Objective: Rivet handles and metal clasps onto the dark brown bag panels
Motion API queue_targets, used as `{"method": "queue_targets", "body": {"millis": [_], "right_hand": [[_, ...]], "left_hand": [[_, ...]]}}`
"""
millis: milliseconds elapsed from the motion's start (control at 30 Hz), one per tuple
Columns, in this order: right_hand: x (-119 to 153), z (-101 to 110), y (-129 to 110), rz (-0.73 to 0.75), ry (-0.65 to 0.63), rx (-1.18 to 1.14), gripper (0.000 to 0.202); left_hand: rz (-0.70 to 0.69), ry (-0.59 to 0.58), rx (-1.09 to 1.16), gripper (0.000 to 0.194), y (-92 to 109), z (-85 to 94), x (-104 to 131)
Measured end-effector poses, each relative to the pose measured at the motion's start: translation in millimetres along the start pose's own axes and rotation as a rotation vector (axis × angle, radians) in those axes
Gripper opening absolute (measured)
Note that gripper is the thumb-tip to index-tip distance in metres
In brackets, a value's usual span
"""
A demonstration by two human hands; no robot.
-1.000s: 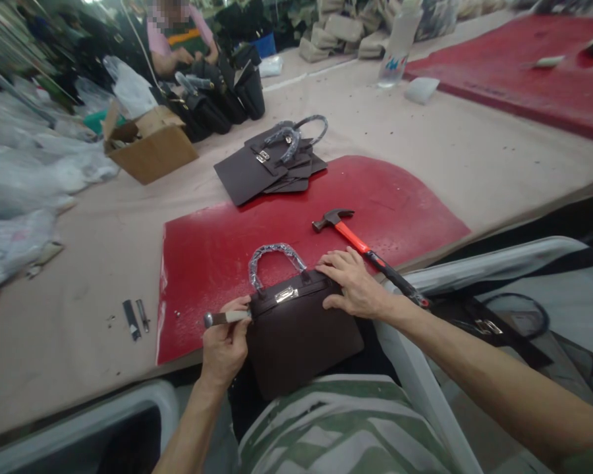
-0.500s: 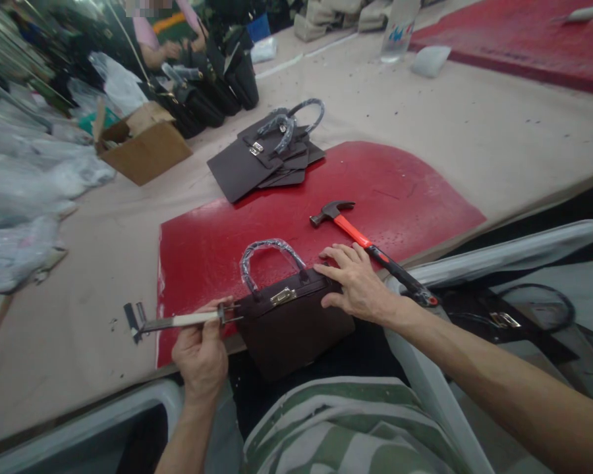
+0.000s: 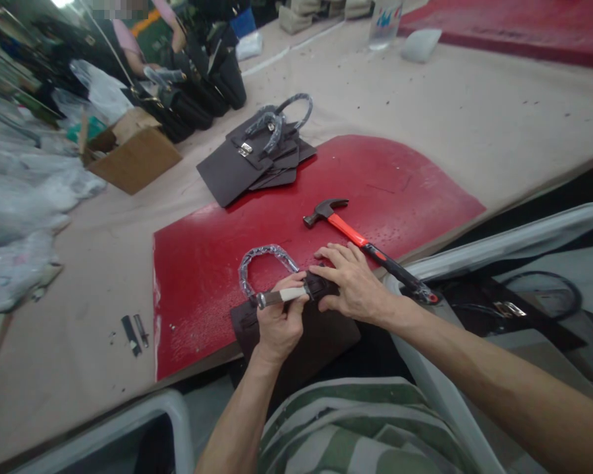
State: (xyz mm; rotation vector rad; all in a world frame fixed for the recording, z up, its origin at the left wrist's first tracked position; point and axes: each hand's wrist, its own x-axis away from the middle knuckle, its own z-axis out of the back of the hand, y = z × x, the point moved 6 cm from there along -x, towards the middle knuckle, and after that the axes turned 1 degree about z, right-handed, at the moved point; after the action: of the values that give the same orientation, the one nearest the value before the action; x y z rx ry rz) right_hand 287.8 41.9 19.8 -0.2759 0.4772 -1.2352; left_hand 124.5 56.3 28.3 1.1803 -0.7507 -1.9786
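A dark brown handbag (image 3: 321, 342) with a plastic-wrapped handle (image 3: 267, 251) lies over the near edge of the red board (image 3: 197, 289). My left hand (image 3: 282, 322) is closed round a tool with a white and metal handle (image 3: 284, 296); its far end meets the bag's top near the right side, where the tip is hard to make out. My right hand (image 3: 350, 283) rests on the bag's top right corner with its fingers spread. A claw hammer (image 3: 348, 230) with a red and black handle lies on the board just beyond my right hand.
Flat dark bag pieces (image 3: 247, 164) are stacked behind the board. Two small dark tools (image 3: 131, 336) lie left of it. A cardboard box (image 3: 136, 158), black bags (image 3: 192, 99) and a person (image 3: 128, 46) are farther back. White-framed bins (image 3: 172, 408) stand at the table's near edge.
My left hand has moved right with the tool, from the bag's left end to near my right hand. My right hand has stayed nearly still. The view has shifted slightly.
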Motion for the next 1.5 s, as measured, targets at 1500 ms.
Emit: {"method": "queue_targets", "body": {"millis": [1500], "right_hand": [[-3,8,-3,-0.044,0.063,-0.088,0.062]], "left_hand": [[-0.200,-0.024,-0.163,0.013,18,-6.4,-5]]}}
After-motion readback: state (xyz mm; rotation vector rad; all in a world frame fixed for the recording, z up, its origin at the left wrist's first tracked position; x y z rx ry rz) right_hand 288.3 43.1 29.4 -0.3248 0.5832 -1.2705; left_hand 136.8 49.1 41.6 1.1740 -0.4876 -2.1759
